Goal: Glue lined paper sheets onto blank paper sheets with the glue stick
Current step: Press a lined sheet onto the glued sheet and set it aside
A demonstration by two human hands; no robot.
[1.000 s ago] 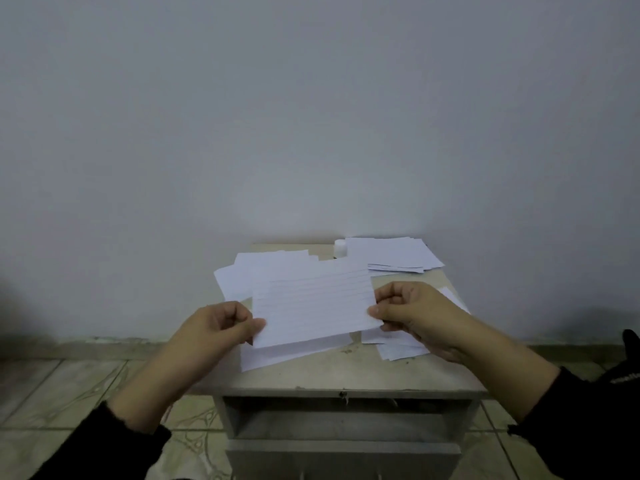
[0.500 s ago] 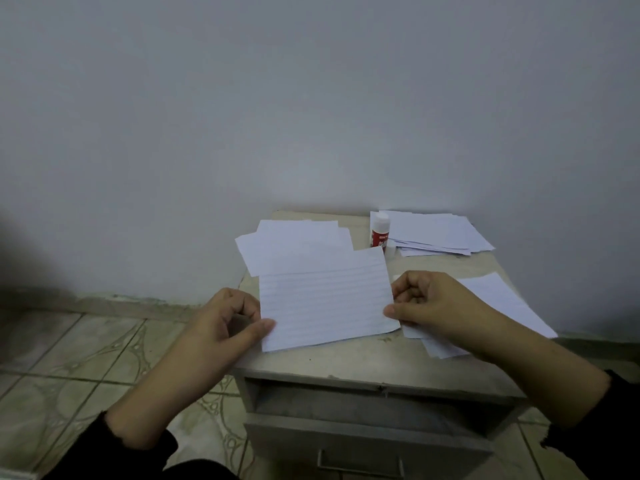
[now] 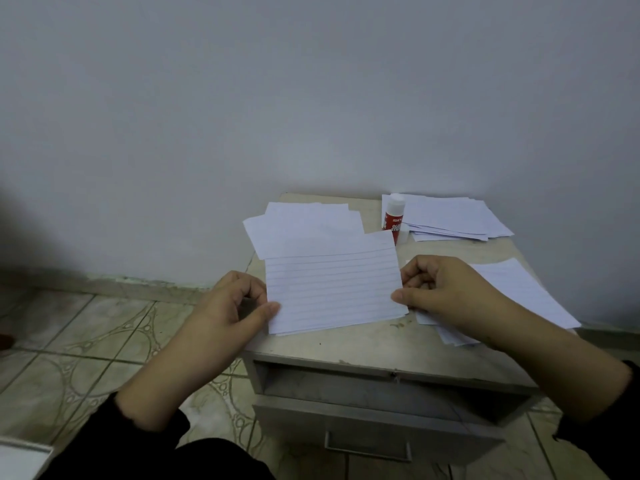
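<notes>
your left hand (image 3: pixel 239 306) pinches the left edge of the lined sheet (image 3: pixel 332 292), your right hand (image 3: pixel 446 289) pinches its right edge — the sheet lies at the front of the small table (image 3: pixel 363 348), over a blank sheet (image 3: pixel 311 233). it's likely light and floppy, quick to crease, so keep to opposite edges. the glue stick (image 3: pixel 393 216) stands upright behind.

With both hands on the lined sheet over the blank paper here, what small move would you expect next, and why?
Probably press it flat and smooth it down. The left hand and right hand pinch the side edges of the lined sheet, which already lies on the blank sheet with edges roughly matched. The glue stick stands capped at the back, so gluing seems done, though no glue is visible.
</notes>
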